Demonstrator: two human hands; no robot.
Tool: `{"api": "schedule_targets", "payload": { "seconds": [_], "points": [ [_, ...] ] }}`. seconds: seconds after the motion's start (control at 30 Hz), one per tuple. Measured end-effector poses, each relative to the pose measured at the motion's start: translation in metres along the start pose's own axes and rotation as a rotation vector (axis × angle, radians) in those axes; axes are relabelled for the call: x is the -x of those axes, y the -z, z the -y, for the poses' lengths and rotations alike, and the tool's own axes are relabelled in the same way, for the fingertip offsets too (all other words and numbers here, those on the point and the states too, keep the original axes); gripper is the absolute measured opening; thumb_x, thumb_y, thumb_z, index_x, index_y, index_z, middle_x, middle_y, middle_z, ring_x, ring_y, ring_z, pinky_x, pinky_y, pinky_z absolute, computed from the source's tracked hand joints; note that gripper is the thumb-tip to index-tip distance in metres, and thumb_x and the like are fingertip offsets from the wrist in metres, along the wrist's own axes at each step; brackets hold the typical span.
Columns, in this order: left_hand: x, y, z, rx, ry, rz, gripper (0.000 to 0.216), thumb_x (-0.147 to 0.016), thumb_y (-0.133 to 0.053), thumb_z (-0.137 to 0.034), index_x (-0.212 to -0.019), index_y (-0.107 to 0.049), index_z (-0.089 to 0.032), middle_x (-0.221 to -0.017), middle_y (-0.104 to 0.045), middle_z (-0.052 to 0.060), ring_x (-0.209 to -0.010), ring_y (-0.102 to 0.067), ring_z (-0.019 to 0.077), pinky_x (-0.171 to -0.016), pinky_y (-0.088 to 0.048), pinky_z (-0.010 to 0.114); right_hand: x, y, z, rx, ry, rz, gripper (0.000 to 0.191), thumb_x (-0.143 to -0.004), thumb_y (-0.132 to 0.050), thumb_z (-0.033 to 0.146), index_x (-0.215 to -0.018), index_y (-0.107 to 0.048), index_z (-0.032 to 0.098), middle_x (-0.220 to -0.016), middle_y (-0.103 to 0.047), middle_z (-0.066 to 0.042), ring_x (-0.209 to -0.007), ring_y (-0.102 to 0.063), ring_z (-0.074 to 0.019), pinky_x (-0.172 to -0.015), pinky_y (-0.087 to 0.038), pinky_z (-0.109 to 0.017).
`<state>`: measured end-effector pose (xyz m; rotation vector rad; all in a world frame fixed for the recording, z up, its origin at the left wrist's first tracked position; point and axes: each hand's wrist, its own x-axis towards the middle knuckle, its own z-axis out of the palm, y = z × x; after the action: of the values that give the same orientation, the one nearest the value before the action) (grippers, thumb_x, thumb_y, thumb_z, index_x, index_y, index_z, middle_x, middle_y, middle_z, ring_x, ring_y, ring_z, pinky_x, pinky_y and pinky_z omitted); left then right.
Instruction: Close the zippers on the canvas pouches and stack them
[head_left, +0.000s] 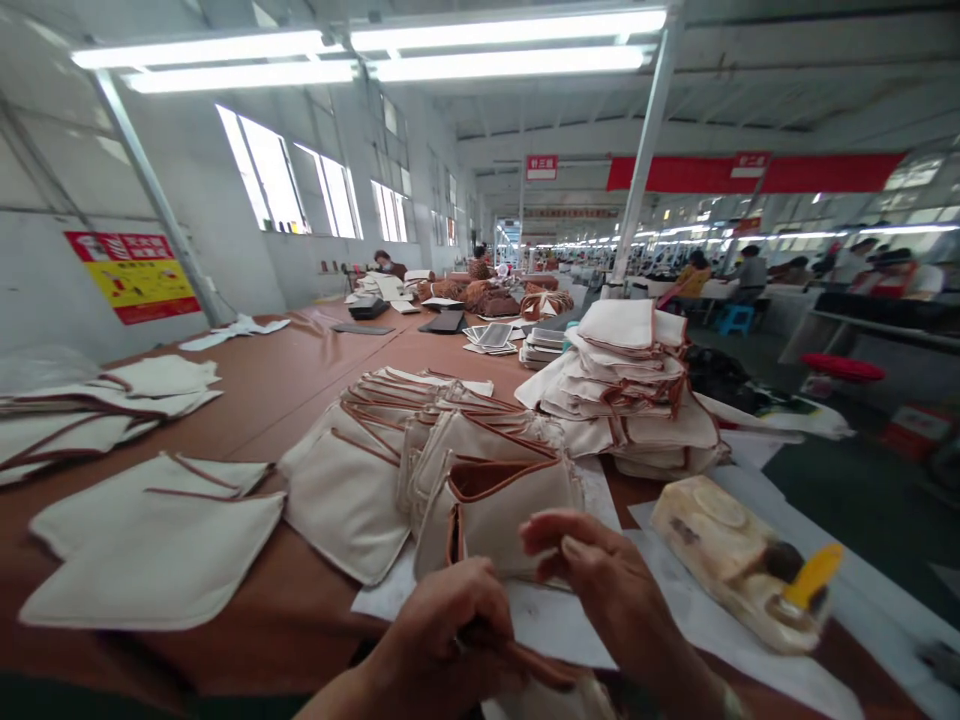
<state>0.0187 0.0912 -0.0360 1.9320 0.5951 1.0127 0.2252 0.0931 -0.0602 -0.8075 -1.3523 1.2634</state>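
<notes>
My left hand (454, 635) is closed at the bottom centre, gripping the brown-trimmed edge of a cream bag piece (551, 698). Most of that piece is cut off by the lower edge of the view. Over to the right, my right hand (607, 580) is raised with bent fingers, a gap showing between thumb and fingertips and nothing visible in them. Just beyond both hands stands a cream pouch (499, 515) with brown binding, its brown inside showing at the top. It leans against a row of similar cream pieces (352, 495).
A stained plastic container (739, 560) with a yellow-handled tool (814, 577) lies at right on white paper. Stacked cream pieces (630, 385) rise behind it. Flat cream panels (161, 540) lie left on the brown table (277, 395). Other people sit farther back.
</notes>
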Motion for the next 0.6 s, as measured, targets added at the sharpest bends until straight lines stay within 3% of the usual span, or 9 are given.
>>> {"api": "schedule_targets", "payload": {
  "seconds": [0.03,0.1,0.2,0.27,0.33,0.43,0.57,0.6],
  "points": [
    [0.002,0.002,-0.001,-0.033,-0.042,0.013,0.030,-0.084,-0.074,-0.040,-0.076,-0.055,-0.018,-0.073,-0.056,0.002,-0.068,-0.056,0.0136,-0.062,-0.041,0.021,-0.014,0.001,-0.010,0.143,-0.018,-0.040,0.031,-0.096,-0.044,0.031,-0.112,-0.069,0.022,-0.110,-0.069,-0.011,-0.101,-0.063,-0.0258,-0.083,-0.054,-0.039],
    [0.004,0.006,-0.002,-0.069,-0.117,-0.005,0.030,-0.087,-0.070,-0.041,-0.076,-0.055,-0.018,-0.071,-0.055,0.002,-0.064,-0.054,0.0121,-0.059,-0.039,0.021,-0.045,0.000,-0.035,0.264,-0.047,0.001,0.022,-0.085,-0.059,0.022,-0.100,-0.074,0.018,-0.099,-0.072,-0.011,-0.098,-0.065,-0.0281,-0.091,-0.051,-0.045],
    [0.009,0.011,-0.007,-0.070,-0.284,-0.011,0.025,-0.091,-0.066,-0.038,-0.080,-0.054,-0.019,-0.068,-0.055,0.000,-0.057,-0.049,0.0092,-0.055,-0.035,0.019,-0.094,-0.006,-0.071,0.303,-0.038,0.032,0.037,-0.079,-0.067,0.016,-0.115,-0.069,0.020,-0.128,-0.065,-0.010,-0.125,-0.054,-0.0288,-0.111,-0.037,-0.048],
    [0.017,0.014,-0.016,-0.077,-0.379,0.051,0.018,-0.095,-0.061,-0.032,-0.082,-0.057,-0.020,-0.064,-0.052,-0.002,-0.053,-0.046,0.0083,-0.054,-0.034,0.019,-0.118,-0.013,-0.087,0.304,-0.055,0.013,0.046,-0.081,-0.069,0.020,-0.126,-0.062,0.018,-0.143,-0.053,-0.011,-0.134,-0.045,-0.0312,-0.114,-0.031,-0.055],
    [0.026,0.018,-0.026,-0.100,-0.352,0.053,0.016,-0.098,-0.056,-0.027,-0.084,-0.060,-0.021,-0.065,-0.052,-0.001,-0.053,-0.046,0.0086,-0.055,-0.035,0.019,-0.128,-0.019,-0.093,0.287,-0.083,-0.006,0.049,-0.083,-0.070,0.024,-0.130,-0.058,0.017,-0.146,-0.049,-0.014,-0.135,-0.043,-0.0341,-0.113,-0.030,-0.060],
    [0.034,0.023,-0.032,-0.081,-0.199,-0.108,0.013,-0.090,-0.068,-0.031,-0.086,-0.063,-0.020,-0.076,-0.055,0.002,-0.064,-0.050,0.0115,-0.058,-0.038,0.020,-0.112,-0.029,-0.078,0.215,-0.085,0.007,0.051,-0.081,-0.068,0.029,-0.130,-0.060,0.018,-0.142,-0.054,-0.016,-0.129,-0.051,-0.0332,-0.110,-0.037,-0.056],
    [0.029,0.020,-0.022,0.048,-0.064,-0.243,0.017,-0.081,-0.078,-0.031,-0.081,-0.065,-0.020,-0.085,-0.052,0.003,-0.080,-0.052,0.0146,-0.071,-0.043,0.022,-0.047,-0.038,-0.032,0.044,-0.039,0.086,0.044,-0.089,-0.054,0.042,-0.127,-0.062,0.023,-0.125,-0.068,-0.011,-0.107,-0.067,-0.0265,-0.090,-0.055,-0.044],
    [0.026,0.016,-0.019,0.091,-0.010,-0.263,0.016,-0.082,-0.077,-0.029,-0.080,-0.064,-0.019,-0.086,-0.051,0.003,-0.083,-0.053,0.0151,-0.076,-0.044,0.023,-0.029,-0.039,-0.021,-0.037,-0.021,0.088,0.042,-0.086,-0.059,0.045,-0.122,-0.066,0.023,-0.126,-0.067,-0.012,-0.103,-0.068,-0.0276,-0.087,-0.056,-0.044]
  ]
}}
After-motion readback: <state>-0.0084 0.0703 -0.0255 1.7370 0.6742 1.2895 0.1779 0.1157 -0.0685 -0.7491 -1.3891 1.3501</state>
